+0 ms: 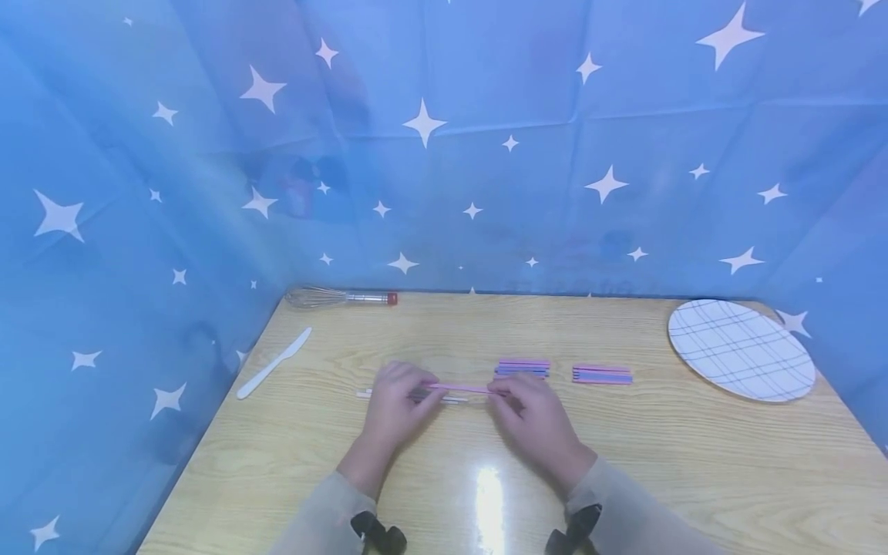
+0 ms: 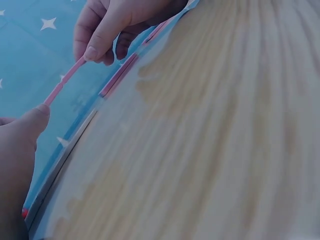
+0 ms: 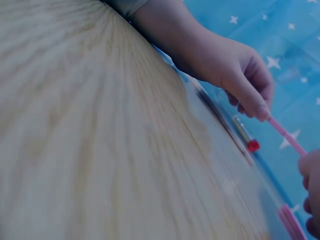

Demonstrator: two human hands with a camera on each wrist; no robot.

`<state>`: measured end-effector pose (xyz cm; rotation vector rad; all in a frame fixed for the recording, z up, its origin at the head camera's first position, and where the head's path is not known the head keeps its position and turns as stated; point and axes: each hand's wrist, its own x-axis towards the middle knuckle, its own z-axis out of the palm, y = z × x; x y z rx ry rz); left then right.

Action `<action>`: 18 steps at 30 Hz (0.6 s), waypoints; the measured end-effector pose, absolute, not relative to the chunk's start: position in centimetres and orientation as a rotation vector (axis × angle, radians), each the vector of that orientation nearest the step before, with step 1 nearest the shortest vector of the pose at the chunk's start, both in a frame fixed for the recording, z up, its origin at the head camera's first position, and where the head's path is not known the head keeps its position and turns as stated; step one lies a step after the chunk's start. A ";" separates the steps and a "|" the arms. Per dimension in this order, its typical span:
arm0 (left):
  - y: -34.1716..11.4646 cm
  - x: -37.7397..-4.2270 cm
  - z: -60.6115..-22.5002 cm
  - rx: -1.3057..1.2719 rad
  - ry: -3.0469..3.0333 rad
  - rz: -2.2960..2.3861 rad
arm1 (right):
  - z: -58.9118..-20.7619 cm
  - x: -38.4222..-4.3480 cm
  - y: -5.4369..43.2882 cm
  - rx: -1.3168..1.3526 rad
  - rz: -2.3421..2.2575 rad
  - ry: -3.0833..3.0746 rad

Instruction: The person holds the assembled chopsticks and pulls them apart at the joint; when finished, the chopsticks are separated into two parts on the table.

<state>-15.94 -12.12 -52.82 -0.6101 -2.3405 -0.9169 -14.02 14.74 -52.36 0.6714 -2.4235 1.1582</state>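
A thin pink straw is stretched level between both hands over the middle of the table. My left hand pinches its left end between thumb and fingers, and my right hand pinches the right end. In the left wrist view the pink straw shows a small notch or joint partway along. Several pale thin sticks lie on the table under my left hand, partly hidden by it. Just behind my right hand is a bundle of pink and blue straws, its near edge covered by the fingers.
A second pink and blue bundle lies further right. At the back left is a whisk with a red end, and a white knife in front of it. A white checked oval plate sits at the right. Blue star-patterned cloth hangs behind the table.
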 end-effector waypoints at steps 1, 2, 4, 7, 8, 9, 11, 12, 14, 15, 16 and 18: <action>-11.9 -16.0 -52.9 -0.620 -2.340 -0.924 | -52.4 -14.1 15.0 0.671 1.150 -2.418; -11.7 -16.1 -52.9 -0.625 -2.344 -0.927 | -52.5 -14.1 15.3 0.673 1.147 -2.412; -11.1 -16.2 -53.0 -0.637 -2.353 -0.937 | -52.6 -14.1 15.9 0.672 1.135 -2.406; -10.2 -16.3 -52.9 -0.651 -2.358 -0.939 | -52.5 -14.0 16.7 0.669 1.133 -2.402; -9.9 -16.4 -52.9 -0.652 -2.361 -0.941 | -52.4 -14.0 17.0 0.666 1.133 -2.404; -9.6 -16.5 -52.8 -0.656 -2.356 -0.945 | -52.3 -13.9 17.3 0.660 1.130 -2.405; -8.9 -16.5 -52.9 -0.657 -2.357 -0.952 | -52.3 -13.9 17.9 0.653 1.136 -2.396; -8.5 -16.6 -52.9 -0.660 -2.361 -0.953 | -52.3 -13.9 18.2 0.651 1.131 -2.388; -7.8 -16.6 -52.9 -0.667 -2.371 -0.952 | -52.3 -13.9 18.7 0.653 1.119 -2.361; -7.4 -16.6 -52.9 -0.673 -2.371 -0.952 | -52.4 -13.9 19.0 0.654 1.107 -2.345; -7.0 -16.7 -52.9 -0.679 -2.373 -0.947 | -52.5 -13.9 19.3 0.653 1.104 -2.331; -6.3 -16.7 -52.9 -0.700 -2.356 -0.941 | -52.5 -13.9 19.8 0.646 1.088 -2.316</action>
